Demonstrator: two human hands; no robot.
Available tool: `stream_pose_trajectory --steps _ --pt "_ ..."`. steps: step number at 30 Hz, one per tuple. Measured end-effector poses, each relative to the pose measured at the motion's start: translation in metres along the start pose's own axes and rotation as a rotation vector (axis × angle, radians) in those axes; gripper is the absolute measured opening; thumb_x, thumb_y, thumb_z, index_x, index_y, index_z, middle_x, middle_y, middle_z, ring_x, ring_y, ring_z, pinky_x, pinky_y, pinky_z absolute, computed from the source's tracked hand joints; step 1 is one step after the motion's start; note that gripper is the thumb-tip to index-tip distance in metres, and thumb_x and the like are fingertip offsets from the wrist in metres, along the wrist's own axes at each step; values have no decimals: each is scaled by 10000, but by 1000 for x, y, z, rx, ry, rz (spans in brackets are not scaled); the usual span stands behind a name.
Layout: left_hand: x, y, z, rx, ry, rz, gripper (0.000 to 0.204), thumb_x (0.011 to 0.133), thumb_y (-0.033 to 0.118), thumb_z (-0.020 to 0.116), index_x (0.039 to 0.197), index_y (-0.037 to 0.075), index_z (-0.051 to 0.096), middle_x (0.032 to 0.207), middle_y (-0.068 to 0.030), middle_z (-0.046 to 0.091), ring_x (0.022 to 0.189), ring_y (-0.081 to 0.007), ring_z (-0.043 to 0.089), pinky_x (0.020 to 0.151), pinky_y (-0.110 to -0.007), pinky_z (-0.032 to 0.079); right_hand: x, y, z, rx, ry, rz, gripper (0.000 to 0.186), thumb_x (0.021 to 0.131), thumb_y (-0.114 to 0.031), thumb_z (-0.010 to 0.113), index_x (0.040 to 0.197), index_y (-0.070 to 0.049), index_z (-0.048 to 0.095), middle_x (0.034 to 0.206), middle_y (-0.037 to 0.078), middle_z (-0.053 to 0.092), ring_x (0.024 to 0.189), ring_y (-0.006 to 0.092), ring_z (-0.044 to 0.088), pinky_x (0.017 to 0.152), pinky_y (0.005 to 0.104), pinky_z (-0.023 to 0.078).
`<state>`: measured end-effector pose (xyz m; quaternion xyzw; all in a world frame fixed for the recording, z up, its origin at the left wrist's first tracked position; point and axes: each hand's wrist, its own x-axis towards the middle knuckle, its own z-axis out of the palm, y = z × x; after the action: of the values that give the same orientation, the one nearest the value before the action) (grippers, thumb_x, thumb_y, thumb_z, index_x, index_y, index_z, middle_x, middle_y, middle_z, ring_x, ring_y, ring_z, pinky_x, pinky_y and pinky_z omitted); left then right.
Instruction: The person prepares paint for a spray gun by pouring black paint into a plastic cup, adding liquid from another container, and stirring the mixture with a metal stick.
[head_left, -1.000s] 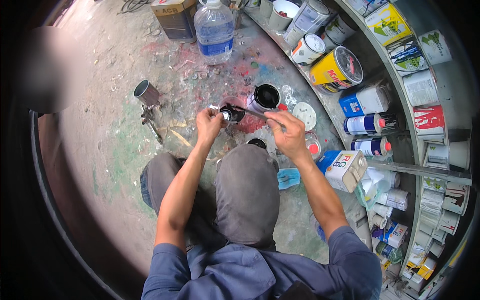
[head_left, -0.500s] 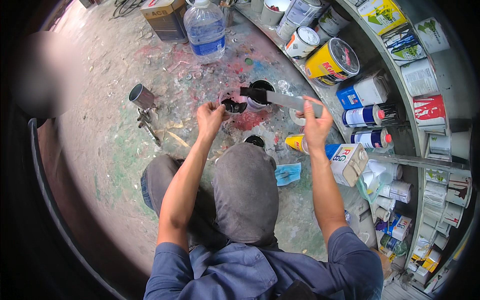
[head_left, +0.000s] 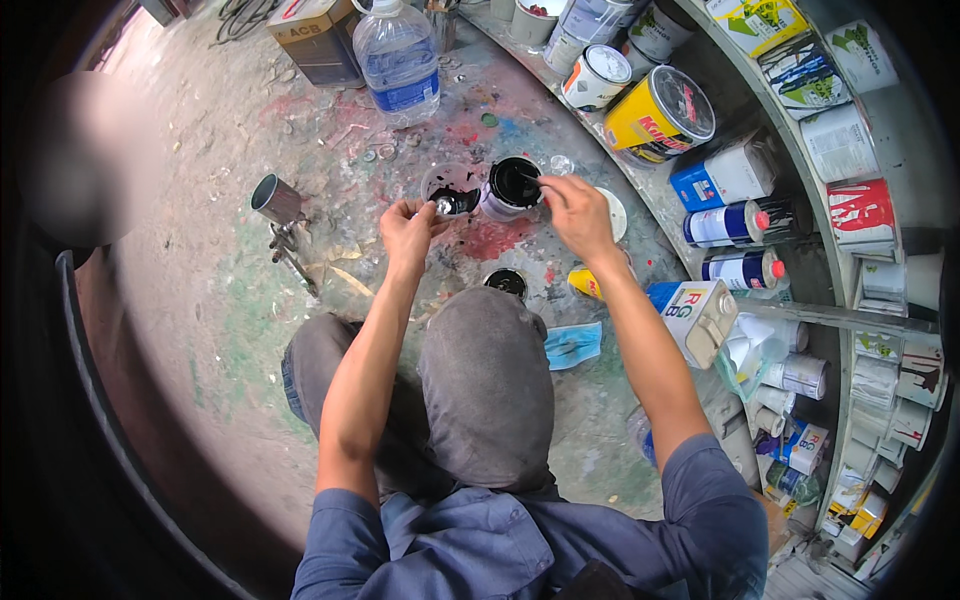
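Observation:
My left hand (head_left: 406, 236) is closed in a pinch at the near rim of a clear plastic cup (head_left: 432, 181) with black paint inside. A small shiny spot shows by its fingertips; I cannot make out what it is. Touching that cup on its right is a paint can (head_left: 498, 207) of black paint. My right hand (head_left: 580, 214) grips a flat stirring stick (head_left: 535, 181) at the can's right rim. Its lower end is down in the black paint, and most of the stick is hidden. A round pale lid (head_left: 613, 214) lies just right of this hand.
Near my knees stand a small dark-filled can (head_left: 507, 282) and a yellow can (head_left: 585, 282), with a blue face mask (head_left: 573, 346) nearby. A spray gun (head_left: 288, 252) with a metal cup lies left. A water jug (head_left: 398, 65) stands ahead; paint shelves (head_left: 800, 320) line the right.
My right hand has come down and left, lowering the paint-coated stirring stick from above into the can. My left hand stays at the plastic cup. The whole view has shifted slightly.

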<state>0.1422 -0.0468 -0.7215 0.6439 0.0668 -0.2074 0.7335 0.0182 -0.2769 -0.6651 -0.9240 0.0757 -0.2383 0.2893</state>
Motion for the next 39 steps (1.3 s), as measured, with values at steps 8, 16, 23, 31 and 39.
stream_pose_trajectory --steps 8,16,23,31,39 --pt "-4 2 -12 1 -16 -8 136 914 36 623 804 -32 582 781 -95 643 684 -182 681 625 -304 614 18 28 29 -17 2 267 218 888 -192 640 1010 -21 700 825 186 704 766 359 681 730 413 540" --pt "-5 3 -10 -24 -16 -12 134 916 37 623 819 -52 598 773 -102 651 680 -179 682 622 -294 612 5 54 9 519 376 760 220 932 -162 630 1005 42 666 735 141 697 564 207 683 500 312 536" --pt "-5 6 -11 -5 -1 -10 123 911 32 629 816 -41 600 773 -99 651 689 -180 685 619 -295 611 -7 37 -17 566 437 747 213 955 -149 618 1047 35 672 843 134 701 633 171 681 562 300 570" --pt "-6 2 -10 15 -13 -6 135 909 30 632 797 -27 582 766 -92 646 686 -178 687 611 -289 604 -9 20 -3 119 193 310 179 886 -146 658 1019 -41 716 876 195 716 825 343 707 746 385 526" --pt "-5 2 -10 4 -25 1 127 910 35 631 809 -28 587 768 -95 647 683 -178 685 612 -293 602 -17 69 29 669 385 833 167 942 -155 631 1046 -39 692 867 138 709 626 196 686 575 333 559"
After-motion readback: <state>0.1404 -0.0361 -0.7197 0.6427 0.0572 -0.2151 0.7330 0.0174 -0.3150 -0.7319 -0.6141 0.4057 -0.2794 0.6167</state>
